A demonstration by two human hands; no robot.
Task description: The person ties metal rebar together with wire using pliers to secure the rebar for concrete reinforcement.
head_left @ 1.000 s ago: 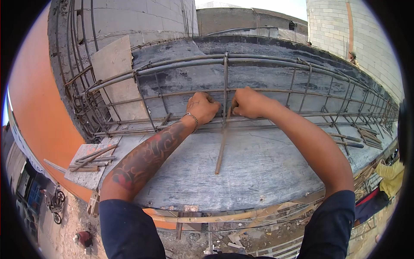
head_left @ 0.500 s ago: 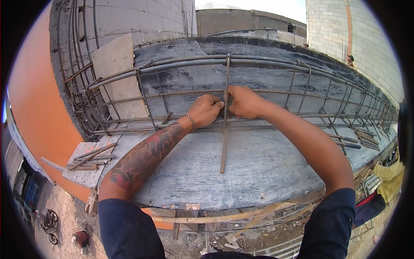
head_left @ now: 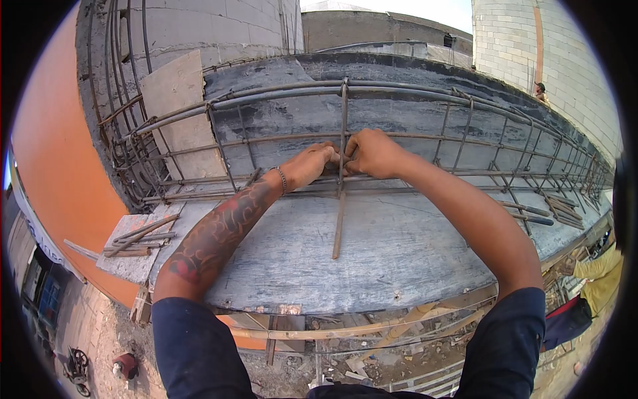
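My left hand [head_left: 310,165], with a bracelet at the wrist, is at the left side of an upright steel stirrup [head_left: 343,120] in the rebar cage. On its right side is my right hand [head_left: 375,153], bent into a pinch. The fingers of both hands meet around the upright bar, just below the middle horizontal bar [head_left: 412,137]. Whatever lies between the fingertips is too small to make out. A loose-ended rod [head_left: 338,229] slants down from the cage over the grey board [head_left: 286,259].
Short steel rods lie on a board at left [head_left: 139,239] and on the right end [head_left: 563,211]. An orange wall [head_left: 60,146] stands at left. Below the board's front edge is a bamboo pole [head_left: 292,334]. A person in yellow [head_left: 601,269] is at right; others are farther off.
My left hand has shifted slightly up and left, and my fingers have come together around the upright bar. The view has moved slightly.
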